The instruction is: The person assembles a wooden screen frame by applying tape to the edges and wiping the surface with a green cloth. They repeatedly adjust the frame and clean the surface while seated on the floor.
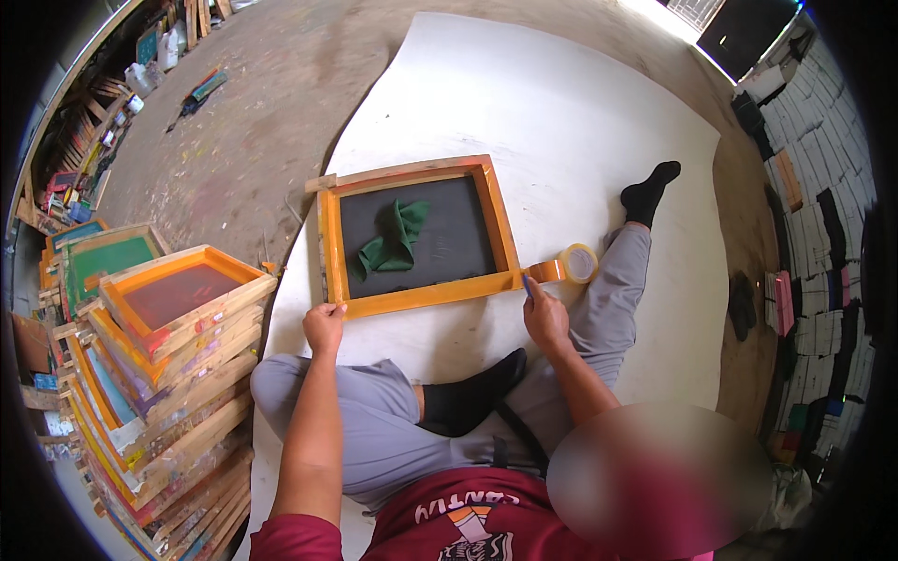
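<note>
A wooden screen-printing frame (513,220) with dark mesh lies on a white sheet in front of me. Orange-yellow tape (430,292) covers its near side. On the mesh rests a crumpled green cloth (393,241). My left hand (325,327) is closed at the frame's near left corner, fingertips pinching its edge. By the near right corner, my right hand (545,318) is closed round a slim blue tool (528,285), mostly hidden by the fingers. Just beyond that hand, a roll of clear tape (580,264) stands with a strip running toward the frame.
A tall stack of wooden screen frames (201,374) stands close on my left. Bundled stacks of white and black material (823,196) line the right side. My legs (613,304) lie on the white sheet (524,84). Black footwear (742,304) sits on the floor at right.
</note>
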`<state>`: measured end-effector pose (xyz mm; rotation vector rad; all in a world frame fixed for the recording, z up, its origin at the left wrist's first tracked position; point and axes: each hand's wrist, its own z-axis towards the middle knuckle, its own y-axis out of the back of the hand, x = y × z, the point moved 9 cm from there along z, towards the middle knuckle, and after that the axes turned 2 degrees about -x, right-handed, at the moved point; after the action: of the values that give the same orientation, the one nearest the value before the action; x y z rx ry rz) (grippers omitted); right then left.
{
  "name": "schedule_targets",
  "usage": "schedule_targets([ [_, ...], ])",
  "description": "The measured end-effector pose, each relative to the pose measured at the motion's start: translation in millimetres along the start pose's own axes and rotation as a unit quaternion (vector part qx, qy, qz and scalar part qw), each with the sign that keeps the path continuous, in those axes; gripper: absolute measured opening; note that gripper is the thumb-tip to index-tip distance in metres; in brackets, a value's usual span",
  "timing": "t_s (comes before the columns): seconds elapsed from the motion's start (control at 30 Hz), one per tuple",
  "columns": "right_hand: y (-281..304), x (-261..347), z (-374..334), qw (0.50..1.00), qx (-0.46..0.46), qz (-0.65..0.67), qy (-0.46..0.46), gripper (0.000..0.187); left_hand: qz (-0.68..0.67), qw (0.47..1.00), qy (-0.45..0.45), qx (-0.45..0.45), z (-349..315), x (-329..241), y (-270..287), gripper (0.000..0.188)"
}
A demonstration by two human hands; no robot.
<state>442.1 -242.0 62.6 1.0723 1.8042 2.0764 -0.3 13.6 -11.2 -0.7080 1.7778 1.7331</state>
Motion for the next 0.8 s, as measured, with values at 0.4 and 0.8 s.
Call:
schedule_targets([
  [0.4, -5.4, 5.4, 4.0, 0.999, -0.012, 0.008, 0.03, 0.044, 0.022, 1.0, 0.013, 0.009, 0.3, -0.8, 1.9, 0.026],
  [0.8, -8.6, 3.8, 7.2, 1.0, -0.016, 0.004, 0.026, 0.041, 0.025, 1.0, 0.007, 0.004, -1.2, -6.7, 5.2, 0.026],
])
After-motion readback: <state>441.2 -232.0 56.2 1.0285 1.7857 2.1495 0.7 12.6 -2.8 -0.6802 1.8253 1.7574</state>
